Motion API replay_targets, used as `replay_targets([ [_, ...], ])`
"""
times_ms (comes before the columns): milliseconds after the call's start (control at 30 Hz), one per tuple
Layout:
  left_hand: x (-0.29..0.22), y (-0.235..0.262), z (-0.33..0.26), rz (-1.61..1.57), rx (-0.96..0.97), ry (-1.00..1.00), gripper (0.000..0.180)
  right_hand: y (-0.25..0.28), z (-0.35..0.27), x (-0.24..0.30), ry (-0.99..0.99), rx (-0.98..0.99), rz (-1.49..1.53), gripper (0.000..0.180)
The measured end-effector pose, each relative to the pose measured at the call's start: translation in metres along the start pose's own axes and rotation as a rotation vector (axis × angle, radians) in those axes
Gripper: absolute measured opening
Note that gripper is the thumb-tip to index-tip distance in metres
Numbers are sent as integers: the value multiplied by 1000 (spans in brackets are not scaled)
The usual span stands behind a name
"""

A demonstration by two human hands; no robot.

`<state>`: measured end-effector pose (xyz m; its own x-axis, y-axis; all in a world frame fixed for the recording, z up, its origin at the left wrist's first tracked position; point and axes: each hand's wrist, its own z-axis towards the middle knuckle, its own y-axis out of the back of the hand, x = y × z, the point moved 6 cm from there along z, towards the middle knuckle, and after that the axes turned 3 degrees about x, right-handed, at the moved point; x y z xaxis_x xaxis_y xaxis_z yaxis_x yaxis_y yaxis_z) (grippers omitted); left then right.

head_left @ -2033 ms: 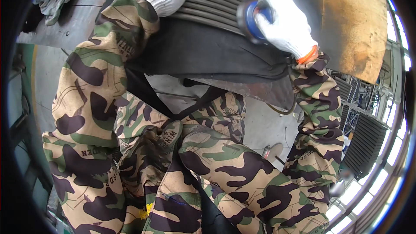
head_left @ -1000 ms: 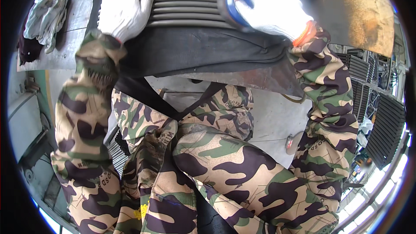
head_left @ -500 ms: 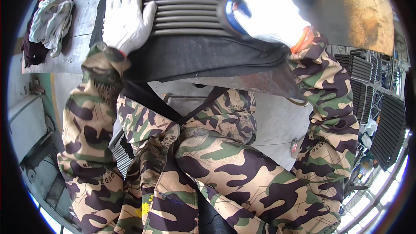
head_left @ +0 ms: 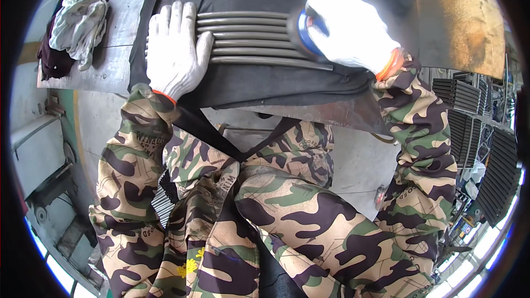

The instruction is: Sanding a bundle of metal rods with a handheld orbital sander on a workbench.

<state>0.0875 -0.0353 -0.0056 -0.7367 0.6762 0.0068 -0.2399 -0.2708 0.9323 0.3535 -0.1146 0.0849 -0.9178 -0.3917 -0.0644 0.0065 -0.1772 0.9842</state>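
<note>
Several thin grey metal rods (head_left: 248, 36) lie side by side on a black cloth (head_left: 265, 85) on the table. My left hand (head_left: 176, 49), in a white knit glove, presses flat over their left ends with its fingers stretched out. Toward the right ends, my gloved right hand (head_left: 350, 27) is closed round a round blue-edged tool (head_left: 305, 32), whose dark, blurred face rests against the rods. I cannot make out exactly what kind of tool it is. The nearest rod sticks out a little farther right than the others.
A heap of white and dark rags (head_left: 80, 25) lies at the table's left. A rust-stained sheet (head_left: 461, 16) covers the right side. Racks of dark bars (head_left: 466, 127) stand beyond my right arm. My camouflage-clad legs (head_left: 298, 215) are below the table edge.
The whole view has shifted, so table and hands appear lower and slightly right. My right hand with the tool sits a little farther from the near rod, whose right end now shows.
</note>
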Motion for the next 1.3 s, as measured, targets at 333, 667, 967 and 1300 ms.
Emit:
replay_targets([
  [333,3,0,16,-55,-39,-71,63,0,6,2,-54,39,47,18],
  [667,3,-9,30,17,-24,-76,65,-2,-4,5,-70,64,33,21],
  [967,-11,0,3,-57,24,-40,70,-4,-3,-1,-115,105,61,21],
  [1300,-3,-12,24,-19,43,-32,68,-14,17,4,-120,157,48,20],
])
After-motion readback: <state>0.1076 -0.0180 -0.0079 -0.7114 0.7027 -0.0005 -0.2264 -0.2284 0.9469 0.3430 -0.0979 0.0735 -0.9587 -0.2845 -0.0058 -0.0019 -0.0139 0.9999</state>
